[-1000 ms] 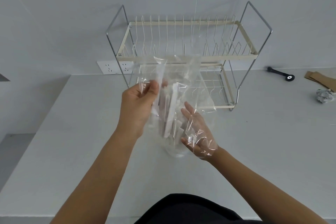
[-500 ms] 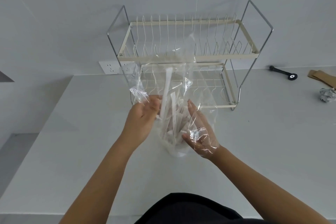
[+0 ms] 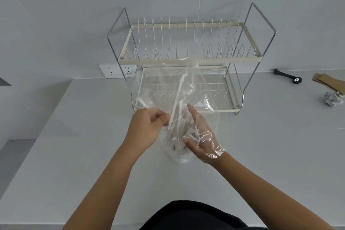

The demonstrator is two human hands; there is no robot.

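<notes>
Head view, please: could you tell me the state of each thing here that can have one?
plastic bag: mouth open, held upright.
white strips: bundled inside the bag, one standing taller.
left hand: pinches the bag's edge.
right hand: fingers straight, covered by the film, touching the strips.
dish rack: upright on the counter.
foil: crumpled into a ball.
wall socket: nothing plugged in.
</notes>
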